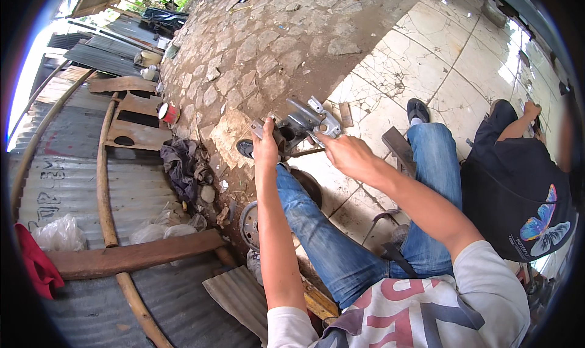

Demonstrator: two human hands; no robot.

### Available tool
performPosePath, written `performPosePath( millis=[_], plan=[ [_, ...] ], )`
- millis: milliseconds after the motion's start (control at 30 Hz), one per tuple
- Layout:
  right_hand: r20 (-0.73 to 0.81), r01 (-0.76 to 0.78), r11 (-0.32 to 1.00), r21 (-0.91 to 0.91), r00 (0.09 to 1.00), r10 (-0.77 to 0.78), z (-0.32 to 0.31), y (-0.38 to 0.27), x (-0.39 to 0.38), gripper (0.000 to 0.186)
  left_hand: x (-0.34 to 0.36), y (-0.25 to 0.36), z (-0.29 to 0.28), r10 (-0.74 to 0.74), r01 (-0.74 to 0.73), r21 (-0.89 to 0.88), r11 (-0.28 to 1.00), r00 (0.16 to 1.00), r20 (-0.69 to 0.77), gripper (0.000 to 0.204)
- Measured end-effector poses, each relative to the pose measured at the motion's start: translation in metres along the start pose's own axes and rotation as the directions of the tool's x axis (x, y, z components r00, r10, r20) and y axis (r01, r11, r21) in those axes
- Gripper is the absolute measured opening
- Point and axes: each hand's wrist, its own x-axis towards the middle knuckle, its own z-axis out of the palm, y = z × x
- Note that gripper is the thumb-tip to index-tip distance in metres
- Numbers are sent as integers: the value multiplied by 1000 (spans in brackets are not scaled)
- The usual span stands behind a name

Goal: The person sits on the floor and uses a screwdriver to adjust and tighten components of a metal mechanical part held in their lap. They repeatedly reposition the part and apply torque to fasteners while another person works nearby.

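Note:
A grey metal bracket part (pixel 301 119) with bolts and plates is held up in front of me, above my knees in blue jeans. My left hand (pixel 265 145) grips its left end from below, fingers closed around it. My right hand (pixel 346 153) holds its right side, pinching near a thin dark rod or tool that runs under the part. What lies between the fingers is partly hidden.
A stone-paved slope (pixel 262 49) lies ahead, cracked white tiles (pixel 439 55) to the right. Another person in a black shirt (pixel 518 189) crouches at right. Corrugated metal sheets (pixel 73 183), wooden planks (pixel 134 253), a dark rag pile (pixel 183 165) and a round metal disc (pixel 250 226) lie at left.

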Motion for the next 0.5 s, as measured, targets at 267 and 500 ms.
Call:
performPosePath(
  millis=[267, 500],
  plan=[
    [23, -7, 984, -176, 1000, 11, 3, -4, 5, 55, -37, 10, 13, -17, 16, 105, 994, 1000, 2, 79],
    [-8, 30, 990, -137, 999, -31, 4, 3, -7, 52, 1, -8, 0, -64, 64, 13, 998, 998, 1, 69]
  ],
)
